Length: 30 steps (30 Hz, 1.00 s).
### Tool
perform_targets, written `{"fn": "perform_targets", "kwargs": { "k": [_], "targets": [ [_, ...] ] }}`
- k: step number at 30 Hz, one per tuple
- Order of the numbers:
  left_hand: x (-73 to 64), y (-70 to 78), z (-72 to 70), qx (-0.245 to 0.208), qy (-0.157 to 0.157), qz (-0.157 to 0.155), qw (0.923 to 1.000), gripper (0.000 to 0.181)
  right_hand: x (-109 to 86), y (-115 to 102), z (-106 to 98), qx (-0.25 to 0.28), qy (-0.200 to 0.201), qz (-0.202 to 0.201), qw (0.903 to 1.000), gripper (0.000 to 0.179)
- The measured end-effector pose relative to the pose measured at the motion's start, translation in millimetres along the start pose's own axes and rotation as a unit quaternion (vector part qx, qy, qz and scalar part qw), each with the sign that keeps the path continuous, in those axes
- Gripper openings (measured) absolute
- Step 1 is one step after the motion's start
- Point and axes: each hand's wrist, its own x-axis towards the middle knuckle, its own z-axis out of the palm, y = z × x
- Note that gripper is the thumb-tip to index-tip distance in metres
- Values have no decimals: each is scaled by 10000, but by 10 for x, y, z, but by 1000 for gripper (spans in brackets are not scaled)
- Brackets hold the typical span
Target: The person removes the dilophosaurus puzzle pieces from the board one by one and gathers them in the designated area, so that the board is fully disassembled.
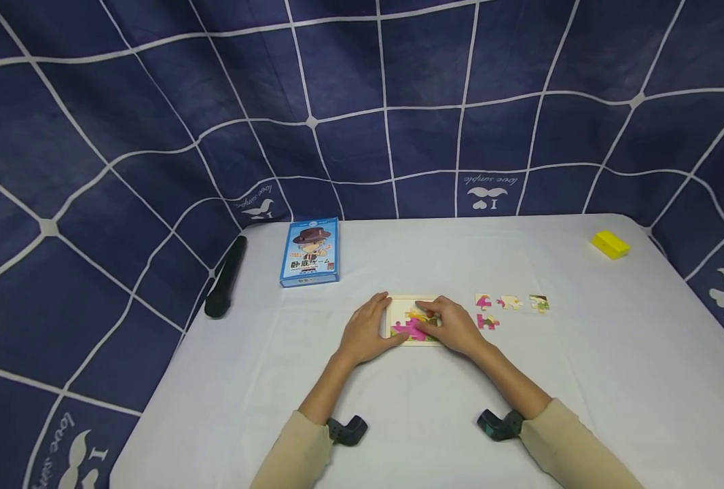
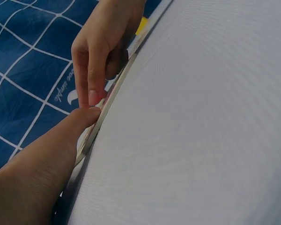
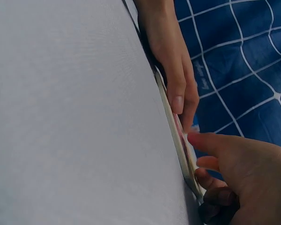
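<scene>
A shallow light-wood puzzle frame [image 1: 413, 343] lies on the table with pink, yellow and green pieces [image 1: 409, 331] inside its lower and right parts. My left hand [image 1: 365, 333] holds the frame's left side, fingertips by the upper left corner and thumb along the lower edge. Over the right part of the frame, my right hand [image 1: 456, 327] has thumb and index finger about a yellowish puzzle piece [image 1: 422, 315], partly covered by the fingers. Both wrist views see the frame edge-on, so the piece hardly shows there. Several loose puzzle pieces [image 1: 487, 322] lie just right of the right hand.
A blue card-game box [image 1: 310, 252] stands behind and left of the frame. A black cylindrical object [image 1: 226, 277] lies along the table's left edge. At the far right back is a yellow block [image 1: 610, 244]. A blue checked curtain [image 1: 423, 81] hangs around the white table [image 1: 423, 414].
</scene>
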Motion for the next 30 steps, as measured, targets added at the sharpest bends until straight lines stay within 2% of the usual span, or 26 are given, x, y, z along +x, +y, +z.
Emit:
{"fn": "perform_targets", "kwargs": {
  "k": [7,17,23,30],
  "targets": [
    [4,-3,-5,59,-5,23,10000,86,24,-10,1,-127,-164,-51,9998,42],
    [-13,11,-7,-2,-25,29,10000,86,14,16,37,404,283,-366,9981,40],
    [-12,9,-6,16,2,9,10000,86,14,20,55,804,303,-442,9953,38],
    [-8,14,-7,84,18,44,10000,85,20,55,62,945,339,-491,9937,38]
  ]
}}
